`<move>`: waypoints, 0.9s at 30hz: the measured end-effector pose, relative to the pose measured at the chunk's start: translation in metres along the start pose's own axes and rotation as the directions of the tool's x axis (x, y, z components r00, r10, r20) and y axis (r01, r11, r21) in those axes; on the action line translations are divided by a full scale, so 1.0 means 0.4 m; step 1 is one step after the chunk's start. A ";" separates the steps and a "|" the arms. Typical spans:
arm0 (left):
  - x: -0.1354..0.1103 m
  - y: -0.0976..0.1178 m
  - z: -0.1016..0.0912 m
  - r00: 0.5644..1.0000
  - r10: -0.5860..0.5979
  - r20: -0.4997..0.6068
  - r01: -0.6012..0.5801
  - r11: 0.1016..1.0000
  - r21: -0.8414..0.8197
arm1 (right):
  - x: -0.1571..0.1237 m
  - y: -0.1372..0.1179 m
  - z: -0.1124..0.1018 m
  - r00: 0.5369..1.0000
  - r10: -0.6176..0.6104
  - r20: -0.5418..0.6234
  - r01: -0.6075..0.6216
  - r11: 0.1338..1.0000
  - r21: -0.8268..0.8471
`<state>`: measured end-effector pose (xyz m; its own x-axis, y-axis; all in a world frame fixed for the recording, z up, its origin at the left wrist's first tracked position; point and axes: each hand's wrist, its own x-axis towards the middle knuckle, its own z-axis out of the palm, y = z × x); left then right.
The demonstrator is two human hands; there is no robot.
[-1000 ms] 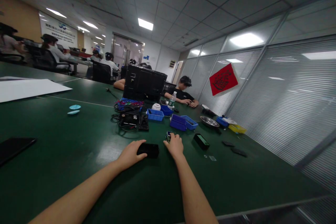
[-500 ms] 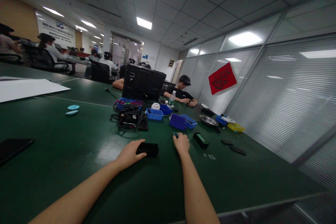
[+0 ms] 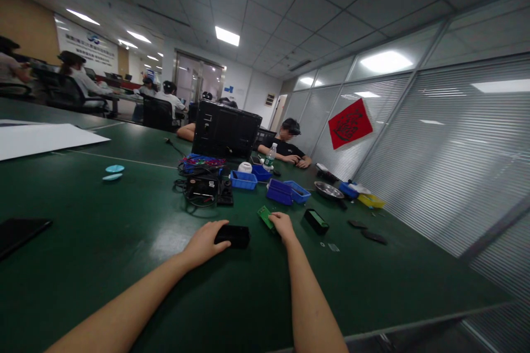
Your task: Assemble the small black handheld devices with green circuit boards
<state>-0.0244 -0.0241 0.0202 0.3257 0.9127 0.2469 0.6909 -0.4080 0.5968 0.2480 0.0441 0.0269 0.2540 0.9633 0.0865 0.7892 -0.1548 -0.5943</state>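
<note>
My left hand [image 3: 209,245] grips the left end of a black rectangular case [image 3: 238,236] on the green table, thumb on the near side and fingers over the far side. To its right, my right hand [image 3: 284,226] pinches a green circuit board [image 3: 265,216] by its right edge. The board is tilted, with its broad green face showing. Just right of that hand lies a second black case [image 3: 317,221] with a green panel inside it. A small white ring [image 3: 322,244] and a clear plastic piece [image 3: 333,247] lie nearer to me.
Beyond my hands are a black device with cables [image 3: 201,190], blue bins [image 3: 244,180], a water bottle [image 3: 270,155] and a monitor [image 3: 227,129]. A metal dish [image 3: 328,190] and flat black pieces [image 3: 374,236] lie right. A co-worker [image 3: 287,146] sits across the table.
My right hand has turned the circuit board, so its green face now shows to the left of the fingers. My left hand stays on the black case.
</note>
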 end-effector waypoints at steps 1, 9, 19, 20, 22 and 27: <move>0.000 0.000 0.000 1.000 -0.001 0.001 0.001 1.000 0.000 | 0.001 0.002 0.000 1.000 0.008 0.000 -0.008 1.000 -0.011; 0.001 -0.010 0.003 1.000 -0.011 -0.010 0.011 1.000 0.006 | -0.005 0.000 -0.014 0.994 0.048 -0.096 -0.062 0.986 -0.154; 0.007 -0.028 -0.001 1.000 -0.002 -0.021 0.002 1.000 -0.018 | -0.019 -0.014 -0.018 0.984 0.051 -0.169 -0.111 0.923 -0.368; 0.007 -0.027 -0.001 1.000 -0.001 -0.021 0.001 1.000 -0.016 | -0.020 -0.014 -0.020 0.985 0.043 -0.168 -0.104 0.923 -0.371; 0.006 -0.026 -0.001 1.000 0.001 -0.019 -0.002 1.000 -0.009 | -0.022 -0.017 -0.020 0.987 0.018 -0.159 -0.077 0.925 -0.371; 0.005 -0.022 0.002 0.999 -0.031 -0.017 0.031 0.999 -0.016 | -0.032 -0.041 -0.007 0.994 -0.095 -0.057 0.085 0.984 -0.157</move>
<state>-0.0295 -0.0187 0.0150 0.2931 0.9251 0.2415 0.6904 -0.3795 0.6159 0.2332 0.0336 0.0376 0.2097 0.9595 0.1882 0.8858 -0.1049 -0.4521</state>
